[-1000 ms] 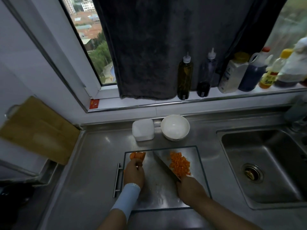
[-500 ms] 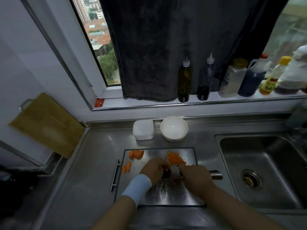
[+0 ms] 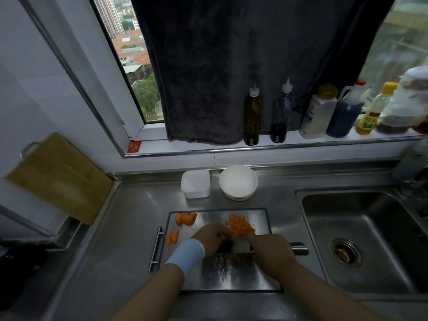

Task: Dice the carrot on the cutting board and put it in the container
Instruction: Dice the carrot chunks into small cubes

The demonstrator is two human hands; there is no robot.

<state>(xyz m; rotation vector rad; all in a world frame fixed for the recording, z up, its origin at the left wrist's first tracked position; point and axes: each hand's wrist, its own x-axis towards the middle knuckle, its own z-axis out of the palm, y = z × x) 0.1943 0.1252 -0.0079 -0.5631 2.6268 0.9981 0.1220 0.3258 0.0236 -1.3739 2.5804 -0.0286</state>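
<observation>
The left hand [image 3: 212, 239] has its fingers bent down at the near edge of the dice [image 3: 240, 225], right against the knife [image 3: 234, 247]; its fingertips are hidden, so I cannot tell whether they pinch anything or only press. The right hand [image 3: 272, 254] is curled round the knife's handle, whose steel end sticks out past the hand towards the sink [image 3: 370, 239]. The broad blade lies crosswise between the two hands, low over the board [image 3: 231, 274]; whether it touches the board cannot be made out. A pale blue wristband [image 3: 185, 256] wraps the left wrist. The dice form an orange heap on the far right part of the board, just beyond the blade and the knuckles. An uncut carrot chunk [image 3: 185, 219] lies in the board's far left corner, and a few slices [image 3: 172, 237] lie at the left edge, near the board's bar handle [image 3: 157, 249]. The board is steel and sits on a steel counter [image 3: 129, 228]. Beyond it, well apart from the dice, a white square container [image 3: 195, 184] stands beside a white bowl [image 3: 238, 181], the two almost touching. On the sill behind stands a row of bottles [image 3: 252, 117] under a dark hanging cloth [image 3: 231, 66]. A wooden board [image 3: 58, 177] leans against the wall on the left.
</observation>
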